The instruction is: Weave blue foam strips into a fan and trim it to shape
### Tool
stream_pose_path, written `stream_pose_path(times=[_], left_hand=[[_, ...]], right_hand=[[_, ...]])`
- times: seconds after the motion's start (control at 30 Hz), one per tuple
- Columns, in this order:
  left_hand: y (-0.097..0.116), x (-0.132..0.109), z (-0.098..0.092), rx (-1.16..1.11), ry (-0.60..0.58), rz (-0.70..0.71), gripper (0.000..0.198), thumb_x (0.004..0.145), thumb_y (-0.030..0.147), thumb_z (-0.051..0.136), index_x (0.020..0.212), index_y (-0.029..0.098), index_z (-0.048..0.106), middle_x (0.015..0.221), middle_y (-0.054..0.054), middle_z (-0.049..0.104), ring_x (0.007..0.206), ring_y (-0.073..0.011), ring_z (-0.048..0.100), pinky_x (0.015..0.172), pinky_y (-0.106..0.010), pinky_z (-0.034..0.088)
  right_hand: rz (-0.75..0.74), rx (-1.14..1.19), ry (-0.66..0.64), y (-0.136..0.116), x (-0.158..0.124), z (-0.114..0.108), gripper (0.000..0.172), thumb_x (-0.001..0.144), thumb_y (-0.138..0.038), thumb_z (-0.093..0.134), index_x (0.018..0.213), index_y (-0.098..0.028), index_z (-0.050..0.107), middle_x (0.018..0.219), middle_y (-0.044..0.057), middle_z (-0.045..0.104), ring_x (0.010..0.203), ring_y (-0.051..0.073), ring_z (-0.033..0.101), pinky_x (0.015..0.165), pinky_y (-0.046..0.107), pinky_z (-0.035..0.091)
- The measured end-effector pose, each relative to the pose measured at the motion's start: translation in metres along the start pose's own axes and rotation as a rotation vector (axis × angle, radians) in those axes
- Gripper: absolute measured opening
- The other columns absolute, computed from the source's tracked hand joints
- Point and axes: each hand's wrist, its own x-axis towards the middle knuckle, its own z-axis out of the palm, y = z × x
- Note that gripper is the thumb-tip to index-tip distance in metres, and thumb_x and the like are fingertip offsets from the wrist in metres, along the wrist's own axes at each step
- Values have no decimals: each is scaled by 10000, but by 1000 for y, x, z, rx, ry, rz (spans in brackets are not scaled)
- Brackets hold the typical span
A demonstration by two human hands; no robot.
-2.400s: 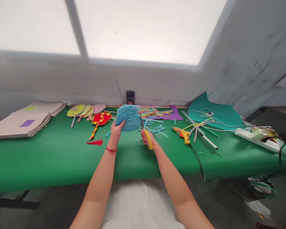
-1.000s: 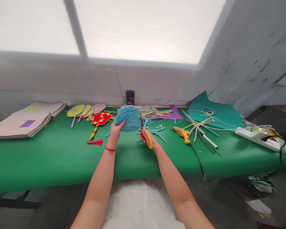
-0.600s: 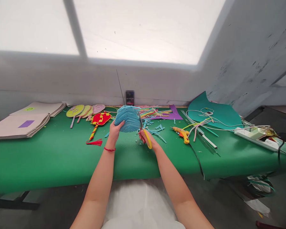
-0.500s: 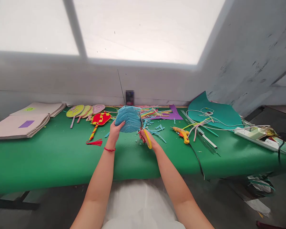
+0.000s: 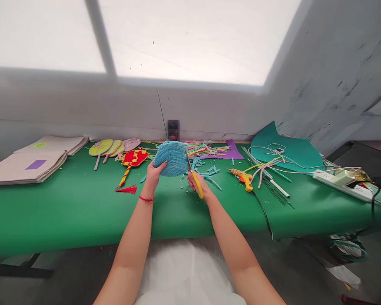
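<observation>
In the head view, my left hand grips the lower left edge of a blue fan-shaped panel made of ribbed fuzzy strips, thumb on its front. A thin dark wire rises behind the panel's top. My right hand is closed round yellow-handled scissors, whose blades stand along the panel's right edge. Blue strips and small clippings lie on the table just right of the scissors. To the left of my left hand rests a red and yellow fan with a red tassel.
A yellow glue gun and its black cord lie to the right, near thin wires and a white power strip. Pale fans and stacked beige sheets sit left. Teal sheet and coloured strips lie at the back.
My right hand and the scissors have shifted very slightly to the right. The blue panel stays in my left hand, almost unmoved.
</observation>
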Motion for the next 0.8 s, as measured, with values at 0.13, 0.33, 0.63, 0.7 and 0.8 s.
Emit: stream_pose_path(times=[0.13,0.33,0.63,0.7,0.8], left_hand=[[1,-1,1,4,1,-8,472,511,353,866,919,166,722,942,-78,734,893,-244,675,880,-413,509],[3,-2,2,-1,2,-23,473,503,351,871,910,160,723,917,-76,735,876,-247,673,861,-408,509],[5,-5,5,-49,2,-51,512,524,381,858,960,158,709,988,-89,726,941,-267,671,894,-423,497],[7,-5,6,-85,17,-60,517,546,423,842,970,161,705,1008,-93,723,969,-274,665,895,-422,502],[10,-6,6,-136,37,-66,527,591,488,804,995,165,700,1038,-99,718,998,-269,659,891,-403,512]], right_hand=[[29,-16,39,4,3,-1,477,749,-663,542,656,-225,376,483,-68,367,400,71,300,381,220,235],[-12,-73,62,9,5,-1,539,694,-721,575,632,-231,360,459,-74,336,372,66,294,365,217,220],[-33,-66,-44,13,7,-4,544,747,-764,456,753,-220,439,530,-80,346,408,62,285,381,204,254],[-31,-73,-63,15,8,-4,555,754,-770,434,784,-217,453,543,-79,353,416,64,294,392,204,276],[-21,-87,-94,16,8,-4,570,750,-781,424,798,-214,459,540,-80,350,419,67,304,402,207,297]])
